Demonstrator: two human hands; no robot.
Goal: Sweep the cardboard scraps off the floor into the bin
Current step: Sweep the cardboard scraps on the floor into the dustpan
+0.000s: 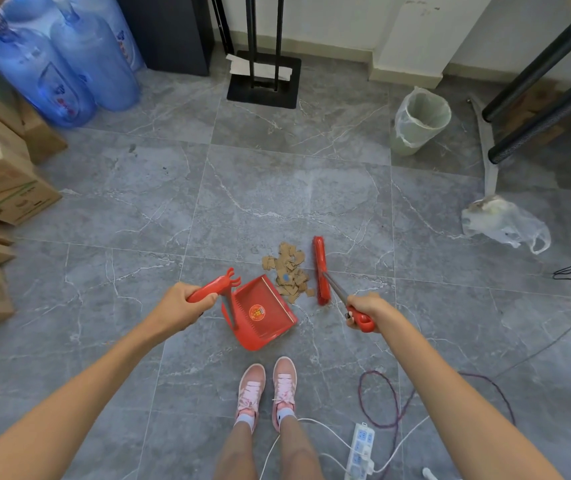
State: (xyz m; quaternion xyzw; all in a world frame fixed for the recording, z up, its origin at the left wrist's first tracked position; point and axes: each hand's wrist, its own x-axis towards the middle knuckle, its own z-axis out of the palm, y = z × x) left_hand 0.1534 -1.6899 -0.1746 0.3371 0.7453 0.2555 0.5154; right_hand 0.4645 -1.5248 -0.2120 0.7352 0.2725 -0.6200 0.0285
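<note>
Brown cardboard scraps [289, 273] — one loose pile on the grey marble-look tile floor [277, 188], between the red plastic dustpan [273, 299] and the red broom head [321, 270]. The pile's near-left edge meets the dustpan's open lip. The broom head lies just beside the pile's right edge, long side along it.

Left hand [180, 303]: arm reaching forward, fingers wrapped tight round the dustpan's red handle [208, 289], thumb on top. The pan is tilted, mouth facing up-right toward the pile.

Right hand [363, 310]: arm also out forward, fist clamped round the red grip at the end of the broom's grey metal shaft [336, 289]. The shaft runs forward and left down to the head.

Pink sneakers [266, 386] together, just behind the dustpan.

Room to move:
- Pale green round bin with clear plastic liner [402, 142] stands upright ahead-right, well apart from the pile — open tile between them.
- Right of that path: crumpled clear plastic bag [506, 223] and black table legs [533, 129].
- Straight ahead: flat black stand base [263, 88] near the wall.
- Left side: stacked brown cardboard boxes [0, 174] and blue water jugs [62, 64], well apart from the pile.
- Right of the feet: white power strip [360, 448], with white and purple cables [359, 393] looping on the floor.
</note>
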